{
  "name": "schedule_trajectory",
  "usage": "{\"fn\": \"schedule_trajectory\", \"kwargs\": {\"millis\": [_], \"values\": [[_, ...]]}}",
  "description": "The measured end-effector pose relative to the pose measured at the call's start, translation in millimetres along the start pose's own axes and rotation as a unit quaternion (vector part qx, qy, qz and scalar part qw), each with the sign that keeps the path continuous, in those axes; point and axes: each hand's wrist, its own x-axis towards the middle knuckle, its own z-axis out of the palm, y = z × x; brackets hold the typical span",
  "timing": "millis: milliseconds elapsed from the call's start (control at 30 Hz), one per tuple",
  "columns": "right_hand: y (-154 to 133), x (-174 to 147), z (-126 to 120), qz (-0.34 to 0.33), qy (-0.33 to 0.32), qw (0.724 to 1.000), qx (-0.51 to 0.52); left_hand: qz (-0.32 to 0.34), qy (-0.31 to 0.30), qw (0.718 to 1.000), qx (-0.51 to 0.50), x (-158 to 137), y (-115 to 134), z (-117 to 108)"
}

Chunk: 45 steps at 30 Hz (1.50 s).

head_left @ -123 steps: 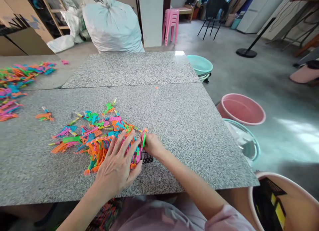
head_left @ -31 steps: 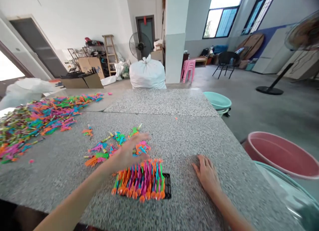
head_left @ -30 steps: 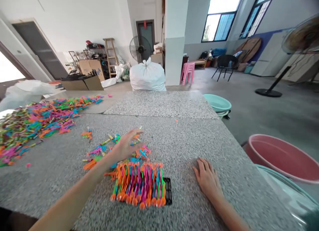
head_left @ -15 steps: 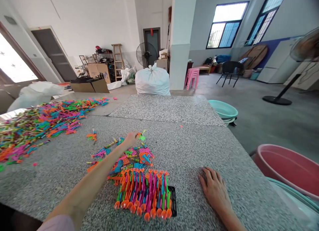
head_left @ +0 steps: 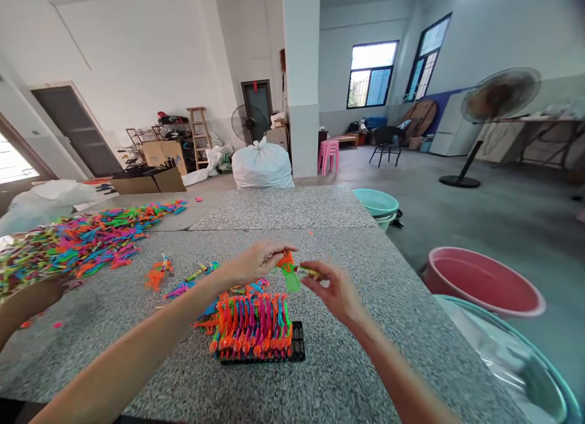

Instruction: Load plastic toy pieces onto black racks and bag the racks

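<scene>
My left hand pinches a small orange and green plastic toy piece above the table. On its right side, my right hand grips a short yellowish stick at the toy's edge; whether the two are joined I cannot tell. Below the hands stands a black rack, packed with upright colourful plastic pieces that have orange rounded ends. Behind and left of it lie loose plastic pieces, partly hidden by my left forearm. A small orange cluster rests further left.
A large heap of colourful pieces covers the table's left side, where another person's hand reaches in. A white sack stands behind the speckled table. To the right are a pink tub, green basins and a fan.
My left hand has lifted the toy piece from the pile and moved right. My right hand has left the tabletop and met it. Another person's hand has appeared at left; the view has turned right.
</scene>
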Motion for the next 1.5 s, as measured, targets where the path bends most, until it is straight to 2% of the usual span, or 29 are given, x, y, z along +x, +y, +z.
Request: {"fn": "schedule_trajectory", "kwargs": {"millis": [100, 200, 300, 333, 400, 433, 533, 700, 800, 900, 967, 1067, 1200, 1300, 1400, 1500], "values": [[-4, -16, 7, 0.077, 0.032, 0.989, 0.125, 0.005, 0.062, 0.996, -0.059, -11, 15, 9], [-12, -30, 10, 0.064, 0.103, 0.976, 0.182, -0.012, 0.183, 0.976, -0.119, -31, 22, 23], [-29, -36, 13, 0.032, 0.123, 0.977, 0.172, -0.049, 0.262, 0.936, -0.231, -51, 35, 48], [-35, -37, 14, 0.021, 0.119, 0.98, 0.158, -0.069, 0.282, 0.909, -0.298, -56, 41, 57], [-41, -38, 19, 0.002, 0.115, 0.986, 0.12, -0.089, 0.311, 0.873, -0.366, -59, 51, 74], [-43, -40, 21, -0.006, 0.116, 0.988, 0.101, -0.094, 0.325, 0.86, -0.382, -59, 55, 80], [-41, -46, 27, -0.015, 0.129, 0.99, 0.057, -0.101, 0.35, 0.845, -0.391, -56, 59, 91], [-34, -53, 34, -0.02, 0.138, 0.99, 0.021, -0.122, 0.364, 0.836, -0.391, -57, 50, 99], [-31, -51, 32, -0.006, 0.112, 0.994, 0.005, -0.135, 0.36, 0.842, -0.379, -59, 44, 99], [-32, -47, 22, -0.005, 0.085, 0.995, -0.045, -0.145, 0.324, 0.86, -0.367, -59, 43, 95], [-33, -46, 14, -0.028, 0.087, 0.993, -0.069, -0.148, 0.289, 0.874, -0.362, -59, 46, 93], [-33, -48, 9, -0.051, 0.067, 0.995, -0.043, -0.142, 0.247, 0.885, -0.368, -60, 54, 95], [-26, -56, 11, 0.014, 0.104, 0.994, 0.029, -0.138, 0.208, 0.875, -0.414, -65, 63, 109], [-25, -62, 10, 0.046, 0.132, 0.989, 0.053, -0.143, 0.219, 0.865, -0.428, -67, 63, 123], [-29, -66, 8, 0.049, 0.132, 0.989, 0.04, -0.125, 0.249, 0.877, -0.391, -66, 65, 136], [-31, -73, 10, 0.06, 0.104, 0.992, 0.026, -0.105, 0.27, 0.889, -0.355, -66, 72, 146]]}}
